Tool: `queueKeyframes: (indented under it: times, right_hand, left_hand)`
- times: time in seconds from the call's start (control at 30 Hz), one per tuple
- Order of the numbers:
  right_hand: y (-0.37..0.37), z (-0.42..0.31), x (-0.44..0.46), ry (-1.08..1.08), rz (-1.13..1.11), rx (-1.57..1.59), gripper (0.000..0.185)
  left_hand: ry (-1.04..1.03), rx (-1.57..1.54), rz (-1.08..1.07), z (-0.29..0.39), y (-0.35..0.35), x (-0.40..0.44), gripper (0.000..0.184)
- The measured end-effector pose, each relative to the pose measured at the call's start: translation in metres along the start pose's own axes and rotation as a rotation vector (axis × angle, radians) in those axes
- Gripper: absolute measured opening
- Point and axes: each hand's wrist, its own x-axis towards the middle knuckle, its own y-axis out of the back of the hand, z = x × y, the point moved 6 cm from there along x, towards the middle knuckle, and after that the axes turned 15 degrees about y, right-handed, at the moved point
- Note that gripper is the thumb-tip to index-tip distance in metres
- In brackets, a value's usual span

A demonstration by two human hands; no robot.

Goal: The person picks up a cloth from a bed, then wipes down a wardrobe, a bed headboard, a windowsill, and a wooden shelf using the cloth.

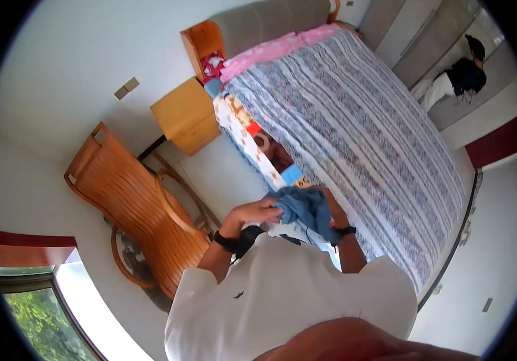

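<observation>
A crumpled blue cloth (301, 207) is bunched up between my two hands, in front of my white shirt at the near side of the bed. My left hand (257, 212) grips the cloth's left side with bent fingers. At the opposite side, my right hand (329, 197) has hold of it, its fingers partly hidden by the folds. Both wrists wear black bands. Just beyond the cloth is the bed (354, 120), spread with a blue-and-white striped cover. A patterned brown, white and blue blanket (273, 150) shows along its left edge.
To the left stands a slatted wooden rocking chair (144, 210), with a wooden nightstand (186, 114) beyond it. Pink pillows (270, 51) lie against the grey headboard (270, 24). A figure in dark and white clothing (460, 75) appears at the wardrobe. A window (42, 325) is at lower left.
</observation>
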Motion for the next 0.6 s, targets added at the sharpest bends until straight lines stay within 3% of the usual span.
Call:
queueKeyframes:
  times: [0.03, 0.07, 0.1, 0.17, 0.2, 0.23, 0.3, 0.37, 0.43, 0.47, 0.6]
  right_hand:
    - [-0.003, -0.007, 0.01, -0.139, 0.02, 0.121, 0.04]
    - [-0.012, -0.01, 0.03, -0.37, -0.179, 0.148, 0.055]
    - [-0.026, -0.033, 0.051, -0.381, -0.199, 0.14, 0.055]
    - [-0.074, -0.084, 0.08, -0.412, -0.239, 0.673, 0.063]
    - [-0.078, -0.071, 0.093, -0.459, -0.35, 0.762, 0.059]
    - [-0.084, -0.075, 0.109, -0.474, -0.362, 0.751, 0.059]
    - [-0.103, -0.078, 0.136, -0.501, -0.613, 0.349, 0.055]
    - [-0.105, -0.034, 0.168, -0.383, -0.666, 0.302, 0.055]
    - [-0.12, -0.033, 0.191, -0.231, -0.819, 0.243, 0.058]
    - [-0.133, -0.063, 0.204, -0.207, -0.838, 0.178, 0.05]
    - [-0.166, -0.073, 0.274, -0.278, -0.881, 0.169, 0.036]
  left_hand:
    - [0.041, 0.123, -0.041, 0.004, 0.019, 0.004, 0.032]
    - [-0.057, 0.054, -0.004, 0.017, 0.031, -0.001, 0.032]
    - [-0.158, -0.011, 0.035, 0.032, 0.043, -0.008, 0.032]
    - [-0.224, 0.034, 0.149, 0.052, 0.066, -0.016, 0.036]
    - [-0.277, 0.109, 0.254, 0.061, 0.077, -0.022, 0.04]
    - [-0.287, 0.093, 0.265, 0.065, 0.084, -0.027, 0.04]
    - [-0.41, -0.119, 0.434, 0.069, 0.112, -0.049, 0.045]
    - [-0.417, -0.192, 0.525, 0.054, 0.141, -0.058, 0.048]
    - [-0.523, -0.507, 0.556, 0.044, 0.17, -0.068, 0.047]
    - [-0.478, -0.515, 0.684, 0.036, 0.187, -0.073, 0.045]
    - [-0.305, -0.359, 0.713, 0.043, 0.236, -0.091, 0.034]
